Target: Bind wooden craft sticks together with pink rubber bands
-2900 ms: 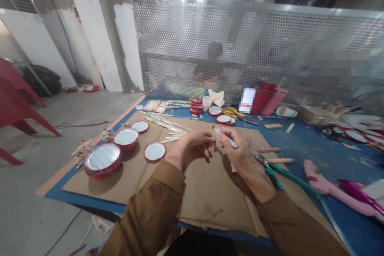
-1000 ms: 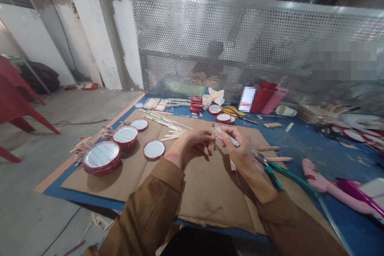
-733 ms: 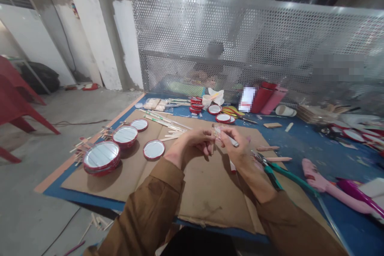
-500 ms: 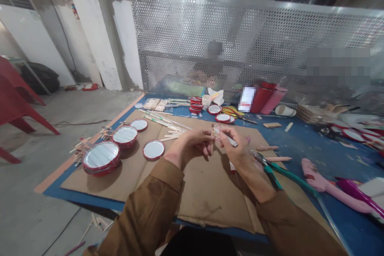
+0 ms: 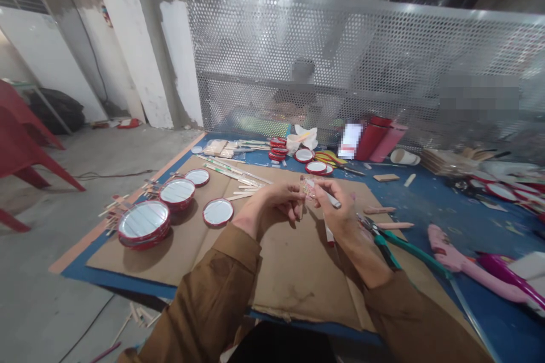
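Both my hands meet above a brown cardboard sheet (image 5: pixel 298 272) on a blue table. My left hand (image 5: pixel 272 204) is closed, its fingertips pinching a small pale wooden piece (image 5: pixel 304 191) held upright. My right hand (image 5: pixel 336 210) is closed round a thin white pen-like tool (image 5: pixel 327 198), its tip against the top of that piece. Brown sleeves cover both forearms.
Red-rimmed round mirrors (image 5: pixel 145 224) lie left on the cardboard, with wooden sticks (image 5: pixel 232 173) behind. Green-handled pliers (image 5: pixel 383 241) and a pink tool (image 5: pixel 468 266) lie right. Red and pink bottles (image 5: pixel 378 139) stand before a perforated metal screen (image 5: pixel 340 68). Red chairs (image 5: pixel 21 153) stand left.
Both hands stay together over the cardboard; the white tool's tip shifts slightly on the small piece. Nothing else moves.
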Demonstrator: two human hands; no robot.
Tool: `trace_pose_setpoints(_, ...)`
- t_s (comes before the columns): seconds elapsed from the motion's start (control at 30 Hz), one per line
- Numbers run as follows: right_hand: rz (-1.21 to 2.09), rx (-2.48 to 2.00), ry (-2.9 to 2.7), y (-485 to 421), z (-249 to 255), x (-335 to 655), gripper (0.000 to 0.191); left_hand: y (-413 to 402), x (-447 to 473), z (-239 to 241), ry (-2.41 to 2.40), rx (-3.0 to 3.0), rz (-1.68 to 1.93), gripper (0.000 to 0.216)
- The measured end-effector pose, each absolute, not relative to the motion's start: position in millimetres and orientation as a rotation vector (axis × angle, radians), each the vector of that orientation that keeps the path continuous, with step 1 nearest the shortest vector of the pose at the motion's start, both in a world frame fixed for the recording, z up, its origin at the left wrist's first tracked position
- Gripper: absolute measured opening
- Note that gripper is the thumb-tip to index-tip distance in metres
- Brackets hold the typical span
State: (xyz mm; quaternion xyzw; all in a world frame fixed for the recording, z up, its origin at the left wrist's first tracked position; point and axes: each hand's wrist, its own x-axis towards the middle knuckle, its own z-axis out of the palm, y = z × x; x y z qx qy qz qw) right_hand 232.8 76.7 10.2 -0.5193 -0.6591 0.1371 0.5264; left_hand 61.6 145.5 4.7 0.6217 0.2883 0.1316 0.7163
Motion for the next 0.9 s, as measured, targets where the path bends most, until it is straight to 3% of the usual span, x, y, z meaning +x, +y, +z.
trace_pose_setpoints(0.9, 0.293, -1.229, -1.646, 73.1, 13.5, 229.3, 0.028, 142.6, 61.7, 11.1, 0.684, 1.390, 0.264, 0.021)
